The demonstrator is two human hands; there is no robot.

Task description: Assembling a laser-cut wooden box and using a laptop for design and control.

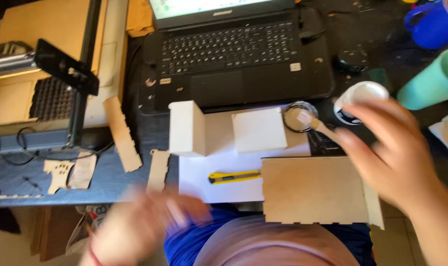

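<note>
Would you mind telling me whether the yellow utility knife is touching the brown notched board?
Apart. In the head view, the yellow utility knife lies on the white sheet, and a narrow strip of white shows between its tip and the brown notched board.

Laptop behind paper sheet, utility knife on sheet, wooden panel right of knife

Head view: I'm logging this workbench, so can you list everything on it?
laptop: 1, black, top centre
white box pieces: 2, white, on paper below laptop
paper: 1, white, centre
knife: 1, yellow, on paper
board: 1, brown, notched, front right
wood strips: several, tan, left of paper
jar: 1, white, right of laptop
brush: 1, pale, beside right hand
mug: 1, blue, top right
tube: 1, teal, right edge
left hand: blurred, bottom left
right hand: at brush
</note>
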